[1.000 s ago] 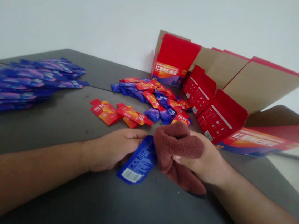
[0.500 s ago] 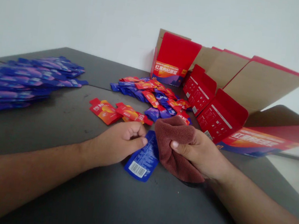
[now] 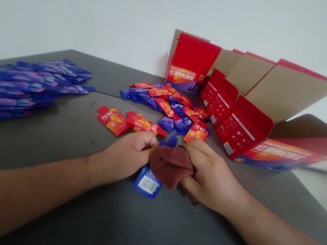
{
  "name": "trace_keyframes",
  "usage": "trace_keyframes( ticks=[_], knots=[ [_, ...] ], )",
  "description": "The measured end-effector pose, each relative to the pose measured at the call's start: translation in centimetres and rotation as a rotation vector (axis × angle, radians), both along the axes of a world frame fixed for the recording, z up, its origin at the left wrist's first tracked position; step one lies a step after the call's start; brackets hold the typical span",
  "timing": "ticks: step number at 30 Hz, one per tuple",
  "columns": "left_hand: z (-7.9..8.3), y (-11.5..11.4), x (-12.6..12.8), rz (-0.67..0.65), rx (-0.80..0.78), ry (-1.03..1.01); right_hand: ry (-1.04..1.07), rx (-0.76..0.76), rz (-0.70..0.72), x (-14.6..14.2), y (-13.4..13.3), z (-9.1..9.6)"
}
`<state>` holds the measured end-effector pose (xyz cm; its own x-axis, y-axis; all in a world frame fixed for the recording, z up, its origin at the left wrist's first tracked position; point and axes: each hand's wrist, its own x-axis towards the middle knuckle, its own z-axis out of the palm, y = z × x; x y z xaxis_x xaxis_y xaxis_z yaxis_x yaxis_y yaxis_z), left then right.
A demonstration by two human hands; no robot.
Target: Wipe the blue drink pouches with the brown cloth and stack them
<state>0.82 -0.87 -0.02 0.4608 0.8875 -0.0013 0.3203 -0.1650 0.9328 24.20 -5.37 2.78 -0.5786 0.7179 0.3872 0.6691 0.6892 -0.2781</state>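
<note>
A blue pouch [image 3: 147, 183] with a white barcode label hangs just above or rests on the dark table; I cannot tell which. My left hand [image 3: 132, 152] is closed, pinching the pouch along its left side. In my right hand [image 3: 212, 173] is a bunched brown cloth [image 3: 170, 164], which lies across the middle of the pouch and hides it there. The pouch's top end shows beyond the cloth. Two red-orange pouches [image 3: 113, 120] lie flat just past my left hand.
Behind my hands is a mixed heap of red and blue pouches [image 3: 165, 103]. Stacked blue pouches [image 3: 31, 88] cover the left of the table [image 3: 82, 211]. Open red cartons [image 3: 187, 66] stand at the back and right, their flaps raised, before a white wall.
My right hand has moved left, bringing the brown cloth from beside the blue pouch onto its face. My left hand keeps its grip at almost the same place.
</note>
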Motion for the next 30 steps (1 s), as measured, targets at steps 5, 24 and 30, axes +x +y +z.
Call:
trace_keyframes(
  ticks=[5,24,30],
  knots=[
    [0.1,0.3,-0.2,-0.001,0.073,0.026,-0.063,-0.078,0.163,-0.3,-0.8,0.3],
    [0.0,0.0,-0.1,-0.046,-0.025,-0.015,0.035,-0.024,-0.105,0.5,0.3,0.3],
    [-0.3,0.0,-0.1,-0.041,-0.007,-0.021,0.102,-0.066,-0.191,0.7,1.3,-0.1]
  ],
)
